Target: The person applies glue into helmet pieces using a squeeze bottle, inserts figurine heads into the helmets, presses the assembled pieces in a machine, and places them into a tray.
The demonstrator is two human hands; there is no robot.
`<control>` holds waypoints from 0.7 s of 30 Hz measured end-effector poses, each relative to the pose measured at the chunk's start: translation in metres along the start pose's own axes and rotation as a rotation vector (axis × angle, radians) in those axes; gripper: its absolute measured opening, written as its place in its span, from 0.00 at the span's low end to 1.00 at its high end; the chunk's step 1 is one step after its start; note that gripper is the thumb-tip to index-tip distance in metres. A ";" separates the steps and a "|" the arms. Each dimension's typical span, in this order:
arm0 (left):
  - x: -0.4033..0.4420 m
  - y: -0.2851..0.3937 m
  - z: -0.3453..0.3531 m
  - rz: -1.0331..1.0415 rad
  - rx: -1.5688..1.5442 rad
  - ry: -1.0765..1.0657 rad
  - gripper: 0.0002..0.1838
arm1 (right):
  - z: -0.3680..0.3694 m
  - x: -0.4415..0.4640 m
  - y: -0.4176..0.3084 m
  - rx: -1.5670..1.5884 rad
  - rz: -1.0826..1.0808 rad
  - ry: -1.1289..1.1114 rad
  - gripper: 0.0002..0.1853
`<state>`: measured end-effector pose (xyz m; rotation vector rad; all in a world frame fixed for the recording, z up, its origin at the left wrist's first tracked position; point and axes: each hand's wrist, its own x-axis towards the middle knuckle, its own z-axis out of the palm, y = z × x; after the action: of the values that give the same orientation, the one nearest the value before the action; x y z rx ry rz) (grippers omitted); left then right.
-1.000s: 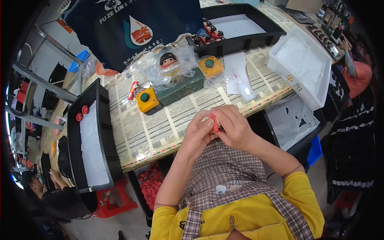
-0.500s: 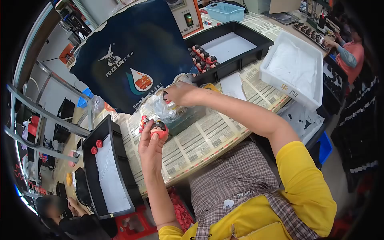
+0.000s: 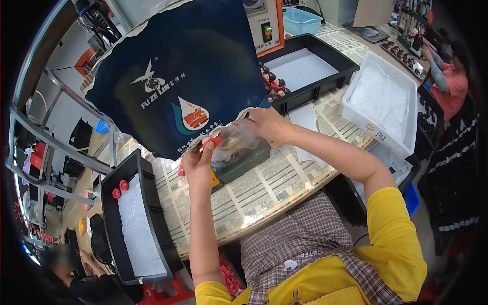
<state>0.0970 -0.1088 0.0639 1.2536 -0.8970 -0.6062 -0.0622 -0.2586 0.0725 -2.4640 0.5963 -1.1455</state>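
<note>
My left hand point(image 3: 197, 165) is closed on a small red doll figure point(image 3: 211, 142), held up at the lower edge of a dark blue cardboard shield point(image 3: 223, 61). Only the figure's red part shows. My right hand point(image 3: 268, 126) has its fingers curled at the torn cardboard edge, above a crumpled clear plastic bag point(image 3: 238, 145). What those fingers hold, if anything, I cannot make out. The bag lies on a dark green block point(image 3: 246, 166). A yellow object point(image 3: 215, 179) sits beside my left wrist.
A black tray point(image 3: 300, 71) holds several black-haired red figures point(image 3: 274, 84). At right stands a white tray point(image 3: 378, 127); at left, another black tray point(image 3: 140, 223) holds two red pieces point(image 3: 120, 188). Behind the cardboard is an orange-framed machine point(image 3: 267, 33). Two other people sit farther off.
My left hand has raised the figure toward the cardboard edge and turned it, hiding its face. My right hand has drawn back from the bag, slightly to the right. The view has shifted slightly.
</note>
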 end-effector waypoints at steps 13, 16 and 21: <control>0.011 -0.019 0.021 -0.053 0.578 0.059 0.23 | -0.084 0.056 0.216 -0.323 0.712 -0.546 0.15; 0.012 -0.033 0.012 -0.006 0.606 0.075 0.32 | -0.074 0.053 0.222 -0.294 0.798 -0.764 0.12; 0.012 -0.020 0.010 -0.164 0.733 0.005 0.22 | -0.074 0.052 0.219 -0.296 0.687 -0.945 0.11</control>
<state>0.0961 -0.1285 0.0474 1.9993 -1.0612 -0.4049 -0.1387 -0.4807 0.0447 -2.3269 1.1762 0.3832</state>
